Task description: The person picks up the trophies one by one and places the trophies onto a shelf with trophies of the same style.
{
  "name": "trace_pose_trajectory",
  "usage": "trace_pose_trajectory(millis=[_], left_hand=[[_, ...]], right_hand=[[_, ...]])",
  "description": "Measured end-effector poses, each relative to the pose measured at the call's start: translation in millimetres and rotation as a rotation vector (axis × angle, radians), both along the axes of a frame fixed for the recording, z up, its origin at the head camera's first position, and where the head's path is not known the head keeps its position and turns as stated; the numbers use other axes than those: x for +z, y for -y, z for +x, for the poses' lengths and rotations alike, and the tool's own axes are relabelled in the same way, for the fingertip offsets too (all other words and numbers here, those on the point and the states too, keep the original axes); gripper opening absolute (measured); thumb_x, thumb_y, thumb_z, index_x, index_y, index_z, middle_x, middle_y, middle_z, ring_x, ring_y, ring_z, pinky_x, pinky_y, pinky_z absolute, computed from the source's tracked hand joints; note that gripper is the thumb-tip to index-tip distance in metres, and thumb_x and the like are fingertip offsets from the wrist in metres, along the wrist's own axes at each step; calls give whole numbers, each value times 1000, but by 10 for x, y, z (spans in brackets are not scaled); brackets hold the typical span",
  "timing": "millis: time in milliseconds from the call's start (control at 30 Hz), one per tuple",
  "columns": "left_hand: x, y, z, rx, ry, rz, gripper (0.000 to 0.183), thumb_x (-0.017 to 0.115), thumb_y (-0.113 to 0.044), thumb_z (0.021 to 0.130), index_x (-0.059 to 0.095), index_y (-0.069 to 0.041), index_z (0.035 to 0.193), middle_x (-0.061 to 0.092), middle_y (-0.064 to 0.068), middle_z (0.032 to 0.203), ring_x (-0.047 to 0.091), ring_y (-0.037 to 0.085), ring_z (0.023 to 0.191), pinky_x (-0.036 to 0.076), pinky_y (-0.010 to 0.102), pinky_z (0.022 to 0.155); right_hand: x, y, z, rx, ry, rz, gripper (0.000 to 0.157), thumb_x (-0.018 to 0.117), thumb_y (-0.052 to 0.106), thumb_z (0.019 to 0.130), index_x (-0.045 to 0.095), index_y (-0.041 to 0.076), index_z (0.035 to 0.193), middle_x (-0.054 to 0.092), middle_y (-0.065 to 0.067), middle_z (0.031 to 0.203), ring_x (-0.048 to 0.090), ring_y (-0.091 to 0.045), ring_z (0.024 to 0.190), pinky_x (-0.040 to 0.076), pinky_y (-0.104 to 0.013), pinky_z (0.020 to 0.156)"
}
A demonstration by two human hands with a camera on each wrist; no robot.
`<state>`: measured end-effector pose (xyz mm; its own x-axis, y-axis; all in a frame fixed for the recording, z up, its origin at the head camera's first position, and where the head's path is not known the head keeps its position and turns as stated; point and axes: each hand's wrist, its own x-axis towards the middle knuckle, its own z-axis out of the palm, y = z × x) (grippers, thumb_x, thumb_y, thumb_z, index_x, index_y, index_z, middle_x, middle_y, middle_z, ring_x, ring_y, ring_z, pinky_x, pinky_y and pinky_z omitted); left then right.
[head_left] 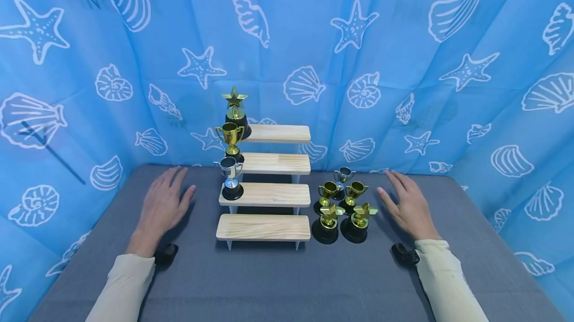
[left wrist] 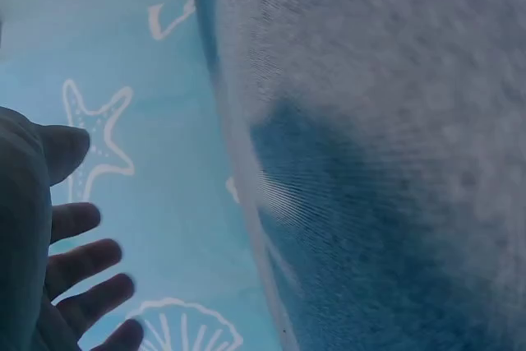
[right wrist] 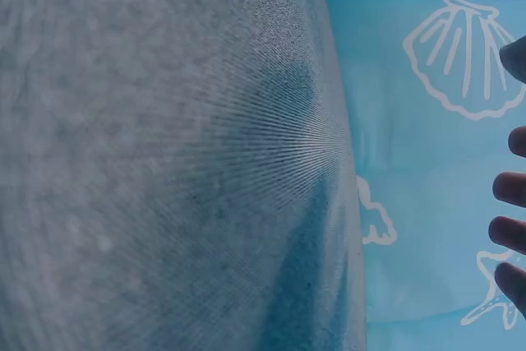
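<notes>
L hand (head_left: 163,202), R hand (head_left: 405,205) flat on table (head_left: 278,282).

The head camera looks forward and down from above the near edge of the grey tabletop (head_left: 278,282), facing the blue seashell curtain (head_left: 403,38). Each wrist camera sits very close to the tabletop, skimming along it toward that curtain, with fingertips (left wrist: 90,256) at the frame edge.

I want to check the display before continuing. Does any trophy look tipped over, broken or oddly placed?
Nothing stands out. Three trophies stand upright at the left ends of the upper three steps, and five more stand upright on the table to the right. The bottom step is bare.
</notes>
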<state>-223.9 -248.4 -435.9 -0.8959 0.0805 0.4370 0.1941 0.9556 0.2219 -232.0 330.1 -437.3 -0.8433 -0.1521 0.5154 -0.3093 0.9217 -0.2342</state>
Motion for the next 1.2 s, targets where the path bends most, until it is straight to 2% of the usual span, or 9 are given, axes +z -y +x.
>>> trace_pose_trajectory(millis=[133, 300, 367, 500, 633, 733, 867, 1067, 1200], left_hand=[[9, -33, 9, 4, 46, 63, 52, 60, -25, 103, 49, 7, 142, 47, 31, 143, 44, 49, 132, 38, 68, 109], [43, -56, 26, 5, 128, 147, 49, 60, -24, 102, 52, 6, 140, 51, 30, 139, 48, 49, 127, 42, 69, 104], [62, -67, 34, -14, 154, 182, 48, 61, -24, 102, 53, 6, 139, 54, 30, 137, 50, 49, 125, 44, 68, 102], [81, -103, 56, -84, 203, 286, 48, 61, -25, 102, 55, 5, 139, 58, 29, 132, 56, 47, 120, 49, 65, 99], [68, -167, 89, -187, 243, 443, 47, 61, -26, 103, 56, 5, 138, 61, 27, 130, 59, 44, 118, 52, 60, 99], [24, -206, 117, -254, 269, 548, 46, 62, -26, 103, 57, 5, 136, 64, 25, 129, 61, 41, 118, 53, 57, 101], [-63, -236, 182, -312, 311, 638, 44, 64, -24, 102, 59, 5, 134, 66, 22, 126, 63, 37, 116, 53, 55, 101], [-148, -286, 296, -346, 456, 752, 49, 66, -31, 101, 59, 1, 138, 66, 17, 130, 62, 32, 120, 51, 52, 104], [-162, -312, 359, -404, 561, 869, 52, 65, -26, 101, 53, 6, 141, 59, 23, 138, 56, 38, 127, 49, 49, 108]], right_hand=[[-11, 9, 22, -28, 20, -54, 51, 66, 26, 100, 55, -3, 140, 51, -30, 140, 45, -50, 129, 39, -70, 104], [-33, 14, 36, 1, 3, -143, 45, 68, 23, 99, 60, -5, 134, 58, -30, 133, 50, -50, 124, 42, -70, 102], [-39, 17, 43, 14, -9, -180, 43, 69, 21, 98, 61, -5, 131, 60, -31, 129, 54, -51, 120, 44, -70, 99], [-61, 21, 40, 21, -10, -249, 39, 72, 17, 96, 65, -6, 127, 65, -30, 122, 60, -49, 111, 50, -67, 92], [-93, 20, 22, 6, 30, -296, 39, 72, 19, 96, 66, -5, 126, 66, -28, 120, 63, -47, 109, 52, -64, 92], [-101, 28, 15, -8, 67, -323, 41, 71, 23, 98, 65, -5, 127, 66, -27, 122, 62, -46, 111, 51, -63, 95], [-99, 41, 6, -17, 97, -335, 43, 69, 26, 99, 65, -5, 128, 66, -27, 123, 62, -46, 113, 51, -63, 96], [-81, 62, 11, -21, 121, -349, 42, 69, 26, 99, 64, -5, 128, 66, -27, 124, 62, -46, 114, 51, -62, 97], [-79, 71, 19, -29, 138, -355, 43, 68, 26, 100, 64, -5, 129, 65, -27, 125, 61, -46, 115, 51, -62, 98]])
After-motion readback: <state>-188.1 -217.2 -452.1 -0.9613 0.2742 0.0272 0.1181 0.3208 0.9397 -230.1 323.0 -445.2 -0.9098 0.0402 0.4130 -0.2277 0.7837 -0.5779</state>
